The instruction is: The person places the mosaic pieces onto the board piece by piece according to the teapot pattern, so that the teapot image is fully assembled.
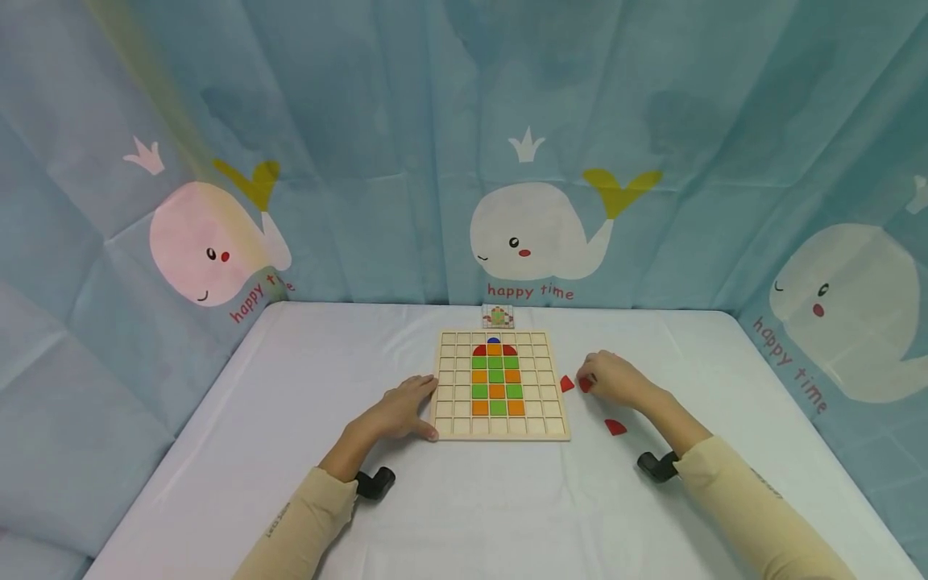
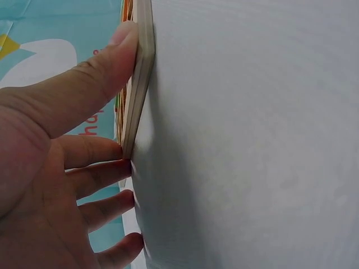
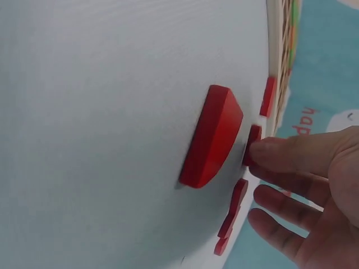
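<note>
A wooden grid board (image 1: 449, 427) lies flat, with orange, green, red and blue pieces (image 1: 496, 377) set in its middle columns. My left hand (image 1: 401, 409) rests against the board's left side, thumb by the near corner and fingers fairly straight. To the right of the board, my right hand (image 1: 612, 379) pinches a red quarter-circle piece (image 3: 253, 137) between thumb and index finger, low at the tabletop. Another red piece (image 1: 567, 384) lies beside the board's right edge, and one more (image 1: 615, 427) sits nearer me. Beyond the pinched piece, the right wrist view has further red pieces (image 3: 234, 207), hidden in the head view.
Behind the board lies a small pattern card (image 1: 498, 316). White cloth (image 1: 493, 507) covers the table. A blue curtain (image 1: 406, 201) with printed whales hangs along the back and sides. Black wrist-worn devices (image 1: 375, 483) stick out near both sleeves.
</note>
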`<state>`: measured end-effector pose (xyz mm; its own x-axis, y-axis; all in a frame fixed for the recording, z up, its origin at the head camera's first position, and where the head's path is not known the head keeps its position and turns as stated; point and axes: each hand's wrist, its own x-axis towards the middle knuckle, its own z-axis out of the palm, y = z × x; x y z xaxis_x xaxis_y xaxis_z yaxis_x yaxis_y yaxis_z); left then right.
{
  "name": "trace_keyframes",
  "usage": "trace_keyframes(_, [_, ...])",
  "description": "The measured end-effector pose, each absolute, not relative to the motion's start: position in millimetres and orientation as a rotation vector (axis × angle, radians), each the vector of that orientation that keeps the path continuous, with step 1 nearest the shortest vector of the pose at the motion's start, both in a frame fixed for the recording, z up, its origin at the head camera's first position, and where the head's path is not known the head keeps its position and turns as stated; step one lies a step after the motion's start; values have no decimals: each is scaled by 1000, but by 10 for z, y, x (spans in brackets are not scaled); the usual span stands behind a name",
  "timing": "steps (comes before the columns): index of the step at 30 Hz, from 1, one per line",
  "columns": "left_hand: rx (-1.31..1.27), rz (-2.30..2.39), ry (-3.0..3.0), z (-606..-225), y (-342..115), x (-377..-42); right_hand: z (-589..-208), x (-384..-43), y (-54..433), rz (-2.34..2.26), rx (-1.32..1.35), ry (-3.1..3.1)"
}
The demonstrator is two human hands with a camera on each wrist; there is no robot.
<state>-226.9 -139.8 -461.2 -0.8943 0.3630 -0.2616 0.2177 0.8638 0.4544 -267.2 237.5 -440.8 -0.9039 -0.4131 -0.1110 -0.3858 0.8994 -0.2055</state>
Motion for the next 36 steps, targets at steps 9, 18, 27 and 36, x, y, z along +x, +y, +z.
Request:
trace_keyframes(9, [439,612,2698,-4603,-1398,-2263,-4434,-2675,2401,-310,-589,2928])
trace_keyframes(18, [447,618,2693,-4585,-1394,-2249,-4490,-2671,2437,-295,-637,2920])
trace_keyframes(27, [442,619,2693,-4583,-1393,-2253,-4477,-2674,2450,-333,-619,2920])
trace_keyframes(36, [434,606,2702,-4588,-1388,-2260,-4383,-2730,2311,-417,-597,2918])
